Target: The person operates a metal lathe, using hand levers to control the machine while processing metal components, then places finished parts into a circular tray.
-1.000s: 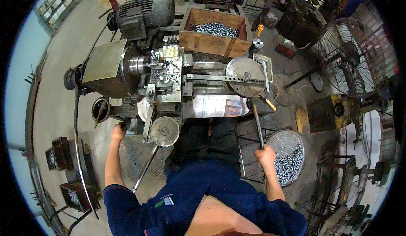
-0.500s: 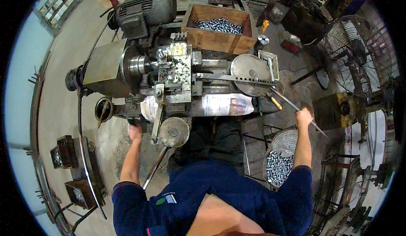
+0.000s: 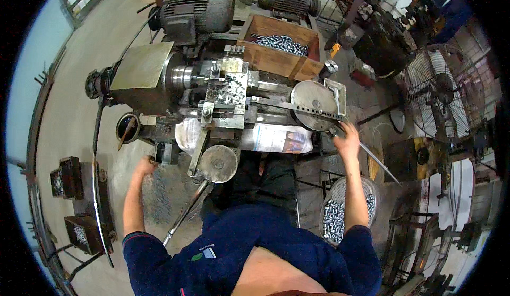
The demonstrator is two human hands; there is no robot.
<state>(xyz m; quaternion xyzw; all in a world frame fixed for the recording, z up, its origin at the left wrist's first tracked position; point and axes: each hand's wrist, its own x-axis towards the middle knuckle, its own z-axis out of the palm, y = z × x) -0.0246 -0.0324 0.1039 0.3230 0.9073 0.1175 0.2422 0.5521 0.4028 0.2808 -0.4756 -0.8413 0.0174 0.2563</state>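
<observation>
A metal lathe spans the middle, with a spindle chuck (image 3: pixel 180 77) at its left and a tool slide (image 3: pixel 226 91) covered in dark chips. My left hand (image 3: pixel 145 166) is closed below the left end of the lathe, beside a small metal block (image 3: pixel 166 151); a dark bit shows at its fingers, too small to name. My right hand (image 3: pixel 348 141) is at the lower right edge of a round metal disc (image 3: pixel 314 100). Its fingers are apart, close to the upper end of a long metal lever (image 3: pixel 380 163). Whether they touch the lever is unclear.
A wooden crate (image 3: pixel 284 62) of small metal parts stands behind the lathe. A basket (image 3: pixel 372 182) of similar parts sits below my right forearm. Another round disc (image 3: pixel 217 164) juts out near my body. A pot (image 3: pixel 127 128), dark bins (image 3: pixel 66 176) and a fan (image 3: pixel 443 86) stand around.
My right hand has left the lever's lower part and moved up and left to the disc, fingers now spread. My left hand has shifted left and slightly down. The view has tilted slightly.
</observation>
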